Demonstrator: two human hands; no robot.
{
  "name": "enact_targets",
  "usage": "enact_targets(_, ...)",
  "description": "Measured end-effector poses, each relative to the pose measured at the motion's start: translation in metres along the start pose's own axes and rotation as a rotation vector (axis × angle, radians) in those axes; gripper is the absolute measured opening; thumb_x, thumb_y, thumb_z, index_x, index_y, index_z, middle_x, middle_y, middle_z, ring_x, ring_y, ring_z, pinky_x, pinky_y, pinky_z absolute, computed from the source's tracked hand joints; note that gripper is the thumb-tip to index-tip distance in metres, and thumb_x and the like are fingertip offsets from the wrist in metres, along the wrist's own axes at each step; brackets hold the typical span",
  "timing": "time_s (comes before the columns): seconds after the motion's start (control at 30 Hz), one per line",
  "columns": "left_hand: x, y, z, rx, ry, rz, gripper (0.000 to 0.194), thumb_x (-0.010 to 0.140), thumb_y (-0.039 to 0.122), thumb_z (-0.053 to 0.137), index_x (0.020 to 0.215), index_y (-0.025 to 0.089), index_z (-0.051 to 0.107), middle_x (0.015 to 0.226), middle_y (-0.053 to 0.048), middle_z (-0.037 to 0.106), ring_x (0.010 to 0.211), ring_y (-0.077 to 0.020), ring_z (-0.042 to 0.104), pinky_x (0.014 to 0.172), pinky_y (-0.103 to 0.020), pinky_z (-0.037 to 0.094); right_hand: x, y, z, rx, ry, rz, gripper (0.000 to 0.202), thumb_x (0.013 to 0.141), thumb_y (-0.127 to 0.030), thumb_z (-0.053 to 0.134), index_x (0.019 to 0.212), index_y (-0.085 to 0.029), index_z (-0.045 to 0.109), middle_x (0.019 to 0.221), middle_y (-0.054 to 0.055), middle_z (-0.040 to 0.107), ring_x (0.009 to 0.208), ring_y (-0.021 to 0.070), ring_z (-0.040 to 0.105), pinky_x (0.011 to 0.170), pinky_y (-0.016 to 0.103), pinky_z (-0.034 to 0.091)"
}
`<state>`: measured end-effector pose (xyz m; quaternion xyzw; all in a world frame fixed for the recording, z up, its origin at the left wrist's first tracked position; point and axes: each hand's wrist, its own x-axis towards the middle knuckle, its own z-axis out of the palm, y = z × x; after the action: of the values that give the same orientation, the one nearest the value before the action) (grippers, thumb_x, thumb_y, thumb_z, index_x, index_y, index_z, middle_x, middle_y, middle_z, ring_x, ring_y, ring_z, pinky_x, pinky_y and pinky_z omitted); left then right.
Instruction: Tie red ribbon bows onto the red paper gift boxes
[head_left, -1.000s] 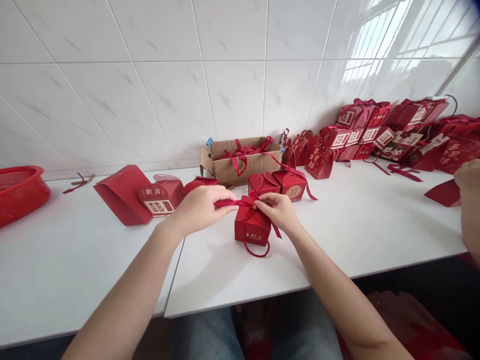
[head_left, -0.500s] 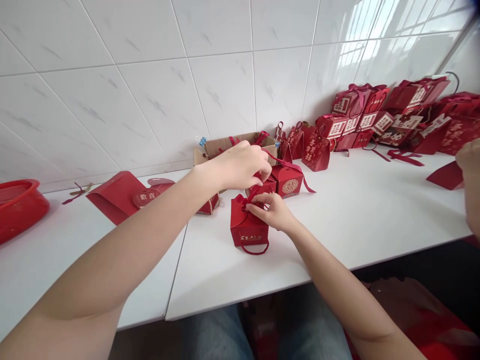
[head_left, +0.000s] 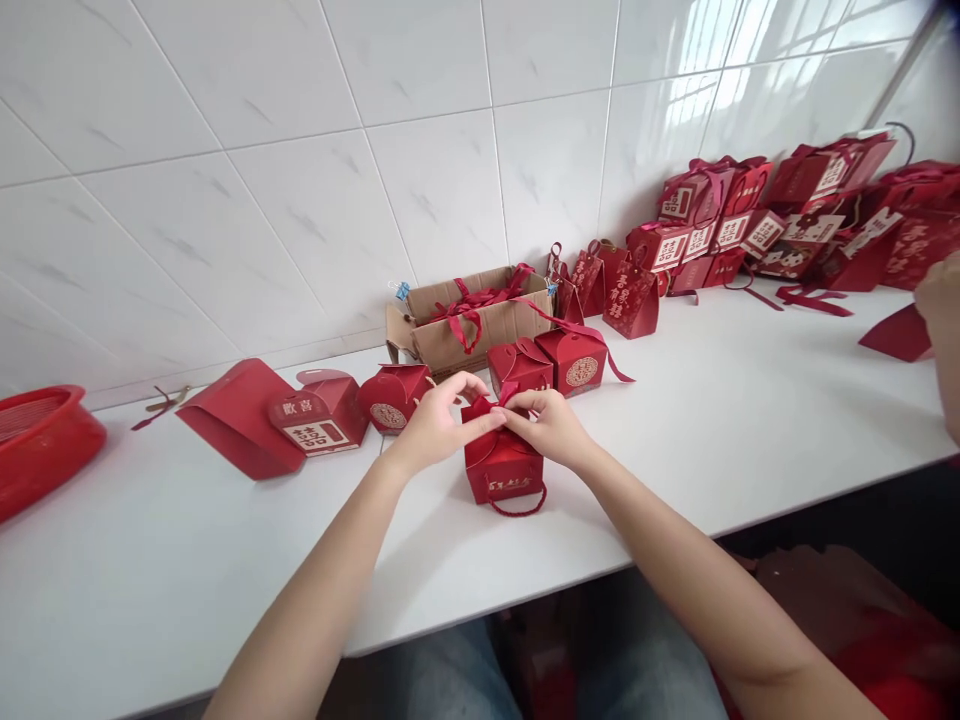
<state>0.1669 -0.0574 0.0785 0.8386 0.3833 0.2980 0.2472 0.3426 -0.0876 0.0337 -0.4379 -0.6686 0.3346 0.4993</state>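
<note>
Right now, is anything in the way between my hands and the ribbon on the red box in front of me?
Nothing visible is: your left hand and right hand are both at the ribbon on top of the red box. Two more red boxes stand behind it, not between.
</note>
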Motion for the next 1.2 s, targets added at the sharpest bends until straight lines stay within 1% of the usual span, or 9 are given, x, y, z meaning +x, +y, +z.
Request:
enact_targets(0.1, -0.004, -0.011, 0.01, -0.062, -0.009, -0.003, 0.031, 0.074, 0.044, 0.07, 0.094, 0.022, 0.058, 0.092, -0.001, 0.061, 0.083, -0.017, 0.057, 0.074, -0.03, 0.046, 0.0, 0.0, 0.0, 0.009, -0.005, -0.002, 0.03, 0.082, -0.038, 0.058, 0.062, -0.016, 0.065, 0.061, 0.0, 0.06, 0.059, 0.0105, 0.047, 0.058, 0.024, 0.036)
enact_targets(0.27, -0.006, -0.02, 0.022, -0.259, 0.085, 0.011, 0.028, 0.074, 0.037, 0.071, 0.091, 0.02, 0.057, 0.092, -0.003, 0.062, 0.088, -0.0174, 0.059, 0.081, -0.032, 0.047, -0.001, -0.002, -0.002, -0.007, -0.013, 0.023, 0.033, 0.082, -0.044, 0.058, 0.067, -0.016, 0.069, 0.066, 0.002, 0.065, 0.062, 0.0128, 0.052, 0.059, 0.025, 0.041)
enact_targets(0.33, -0.009, -0.022, 0.024, -0.345, 0.114, -0.028, 0.031, 0.072, 0.035, 0.073, 0.094, 0.021, 0.055, 0.096, -0.004, 0.063, 0.092, -0.0184, 0.061, 0.082, -0.032, 0.048, -0.002, -0.002, -0.001, -0.003, -0.02, 0.028, 0.035, 0.082, -0.046, 0.058, 0.068, -0.017, 0.069, 0.067, 0.001, 0.066, 0.063, 0.0131, 0.054, 0.059, 0.025, 0.041)
enact_targets(0.43, -0.013, -0.023, 0.025, -0.42, 0.106, -0.102, 0.037, 0.073, 0.033, 0.073, 0.101, 0.022, 0.052, 0.087, -0.002, 0.067, 0.088, -0.0186, 0.065, 0.082, -0.034, 0.048, -0.003, -0.001, -0.001, 0.011, -0.012, 0.04, 0.034, 0.082, -0.047, 0.058, 0.071, -0.017, 0.07, 0.07, 0.002, 0.068, 0.064, 0.0139, 0.057, 0.059, 0.025, 0.043)
enact_targets(0.53, -0.015, -0.023, 0.026, -0.424, 0.141, -0.099, 0.037, 0.075, 0.031, 0.071, 0.103, 0.022, 0.049, 0.076, 0.001, 0.069, 0.082, -0.0179, 0.067, 0.086, -0.035, 0.046, -0.004, 0.0, 0.0, 0.013, 0.007, 0.052, 0.034, 0.082, -0.047, 0.06, 0.072, -0.017, 0.071, 0.073, 0.004, 0.071, 0.068, 0.016, 0.061, 0.063, 0.027, 0.046)
enact_targets(0.73, -0.018, -0.025, 0.031, -0.341, 0.276, -0.009, 0.037, 0.076, 0.024, 0.068, 0.106, 0.023, 0.046, 0.077, 0.001, 0.069, 0.083, -0.0169, 0.066, 0.094, -0.037, 0.042, -0.004, 0.0, 0.002, 0.055, 0.037, 0.063, 0.029, 0.081, -0.043, 0.062, 0.071, -0.019, 0.072, 0.076, 0.004, 0.073, 0.075, 0.0184, 0.065, 0.071, 0.029, 0.048)
enact_targets(0.9, -0.02, -0.028, 0.034, -0.31, 0.294, 0.071, 0.033, 0.078, 0.024, 0.064, 0.106, 0.022, 0.045, 0.078, 0.0, 0.068, 0.084, -0.0165, 0.065, 0.093, -0.034, 0.043, -0.004, -0.002, 0.001, 0.025, 0.024, 0.042, 0.026, 0.082, -0.04, 0.062, 0.071, -0.018, 0.072, 0.076, 0.004, 0.073, 0.073, 0.0168, 0.063, 0.07, 0.028, 0.047)
enact_targets(1.03, -0.02, -0.028, 0.035, -0.303, 0.295, 0.072, 0.034, 0.078, 0.025, 0.065, 0.105, 0.022, 0.045, 0.077, 0.001, 0.068, 0.083, -0.0167, 0.065, 0.094, -0.035, 0.042, -0.004, -0.002, 0.001, -0.023, 0.022, 0.029, 0.025, 0.08, -0.041, 0.063, 0.076, -0.018, 0.073, 0.077, 0.004, 0.073, 0.071, 0.0168, 0.062, 0.067, 0.028, 0.046)
enact_targets(1.2, -0.019, -0.027, 0.036, -0.291, 0.287, 0.066, 0.034, 0.079, 0.029, 0.065, 0.106, 0.023, 0.045, 0.076, 0.001, 0.066, 0.083, -0.0168, 0.064, 0.094, -0.035, 0.042, -0.004, 0.0, 0.002, -0.038, 0.033, 0.027, 0.027, 0.078, -0.042, 0.065, 0.072, -0.017, 0.073, 0.073, 0.004, 0.071, 0.068, 0.0161, 0.06, 0.064, 0.027, 0.045)
